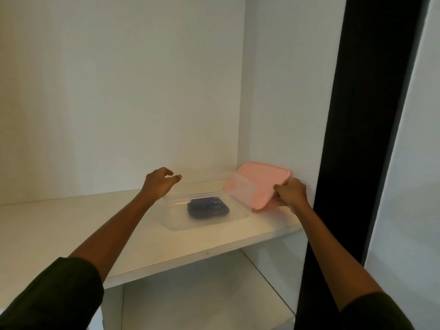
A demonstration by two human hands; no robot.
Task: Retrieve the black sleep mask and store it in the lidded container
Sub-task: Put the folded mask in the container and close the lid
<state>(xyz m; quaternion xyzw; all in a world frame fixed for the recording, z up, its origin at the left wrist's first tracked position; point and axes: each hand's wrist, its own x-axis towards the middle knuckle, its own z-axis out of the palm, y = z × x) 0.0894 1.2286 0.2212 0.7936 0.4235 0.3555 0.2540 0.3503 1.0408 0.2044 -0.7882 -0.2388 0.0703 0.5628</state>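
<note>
A white shelf (71, 225) inside a white-walled cupboard carries a clear container (176, 222). The black sleep mask (207, 207) lies inside the container. The right hand (291, 195) pinches the near edge of the pink lid (259, 184), tilted at the container's right. The left hand (160, 184) hovers at the container's left rim, fingers loosely apart, holding nothing.

We see the black sleep mask (208, 207) folded into a compact dark bundle, lying flat on the floor of the clear container (176, 222), toward its back half. The container is a shallow, transparent rectangular tub, open at the top. Its pink lid (262, 184) is a flat rounded rectangle, tilted, with its lower edge just beyond the container's right end and its far edge raised behind that end.
</note>
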